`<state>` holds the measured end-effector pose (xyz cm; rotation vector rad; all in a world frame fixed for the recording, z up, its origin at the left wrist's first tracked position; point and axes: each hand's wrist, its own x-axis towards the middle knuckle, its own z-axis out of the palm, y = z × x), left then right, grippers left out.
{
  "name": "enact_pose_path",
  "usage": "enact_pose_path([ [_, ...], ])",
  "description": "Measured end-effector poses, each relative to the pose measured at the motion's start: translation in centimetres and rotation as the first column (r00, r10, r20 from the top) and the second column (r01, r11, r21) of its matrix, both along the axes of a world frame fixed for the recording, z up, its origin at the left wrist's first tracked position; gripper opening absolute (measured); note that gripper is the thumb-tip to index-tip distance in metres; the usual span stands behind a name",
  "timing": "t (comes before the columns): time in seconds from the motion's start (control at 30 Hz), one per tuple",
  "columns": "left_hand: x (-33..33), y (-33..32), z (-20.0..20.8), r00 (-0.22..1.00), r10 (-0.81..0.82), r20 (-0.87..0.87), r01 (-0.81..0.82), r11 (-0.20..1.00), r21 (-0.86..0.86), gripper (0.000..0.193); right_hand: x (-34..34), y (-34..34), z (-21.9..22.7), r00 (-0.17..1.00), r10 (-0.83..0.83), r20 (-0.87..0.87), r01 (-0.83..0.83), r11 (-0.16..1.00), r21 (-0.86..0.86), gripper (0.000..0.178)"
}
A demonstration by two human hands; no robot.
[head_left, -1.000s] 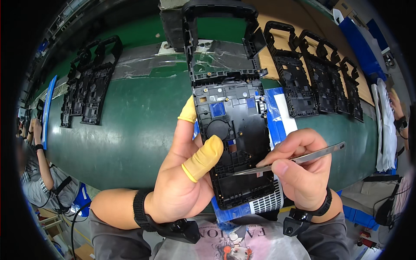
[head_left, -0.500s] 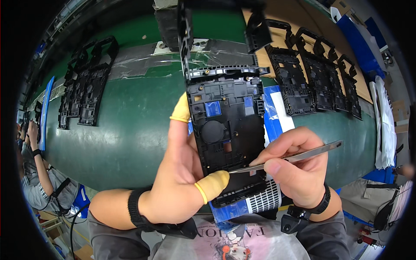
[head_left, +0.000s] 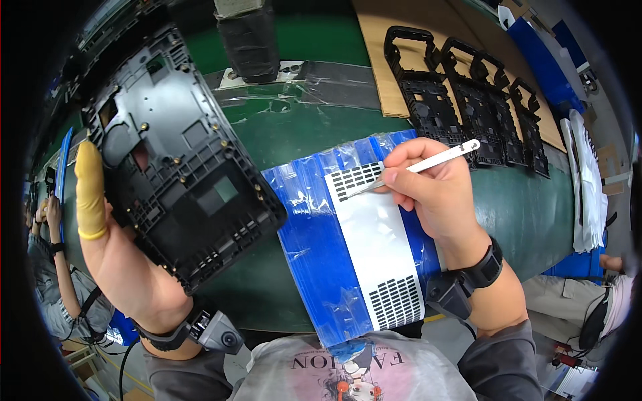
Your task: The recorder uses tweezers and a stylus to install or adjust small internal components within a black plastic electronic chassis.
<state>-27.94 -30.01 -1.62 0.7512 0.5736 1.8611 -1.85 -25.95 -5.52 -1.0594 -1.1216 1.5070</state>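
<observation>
A black plastic housing, with square cutouts and brass inserts, is held up at the left and tilted. My left hand is closed on its left edge, a yellow finger cot showing on one digit; its other fingers are hidden behind the part. Metal tweezers are pinched in my right hand. Their tip is at the upper block of small black rectangular pads on a white sheet. That sheet lies on a blue taped board, with a second block of black pads near its lower end.
Several more black housings lie at the right, partly on a brown cardboard sheet. A tape-wrapped post rises from the green table. White bags hang at the right edge. A co-worker's arm shows at far left.
My left hand has swung the housing left and turned it, uncovering the blue board and white sheet. My right hand has moved the tweezers from the housing up to the sheet's pads.
</observation>
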Motion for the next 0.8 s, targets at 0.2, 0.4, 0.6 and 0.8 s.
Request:
enact_pose_path([
  [0.2,2.1,-0.2,-0.3,0.958,-0.285,0.042,0.285,0.958,-0.011,0.040,0.3,0.0,-0.4,1.000,0.010,0.020,-0.009,0.999,-0.035,0.010],
  [0.4,3.9,-0.2,-0.9,0.957,-0.288,-0.016,0.285,0.953,-0.104,0.037,0.0,-0.1,-0.2,0.999,0.000,0.034,0.002,0.999,-0.040,0.010],
  [0.6,5.5,0.2,-0.2,0.972,-0.211,-0.104,0.198,0.973,-0.122,0.039,0.4,0.0,-0.4,0.999,0.012,0.033,-0.012,1.000,-0.023,0.011],
  [0.8,5.9,0.0,-0.3,0.936,-0.351,-0.019,0.329,0.894,-0.306,0.038,1.1,-1.3,2.1,0.972,0.038,-0.232,-0.029,0.999,0.039,0.013],
])
